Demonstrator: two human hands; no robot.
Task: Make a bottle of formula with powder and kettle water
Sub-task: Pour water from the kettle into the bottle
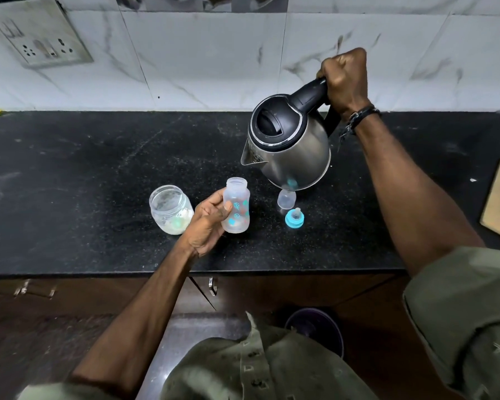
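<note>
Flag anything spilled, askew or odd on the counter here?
No spill visible. The teat ring lies loose on the counter beside the clear cap, under the raised kettle. The counter is dusty and scuffed.

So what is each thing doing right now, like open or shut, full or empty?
Baby bottle: uncapped, looks empty, held by left hand.
Kettle: lid shut, lifted and tilted by right hand.
Powder jar: open, mostly empty.
Teat ring: off, on counter.
Clear cap: off, standing on counter.
</note>
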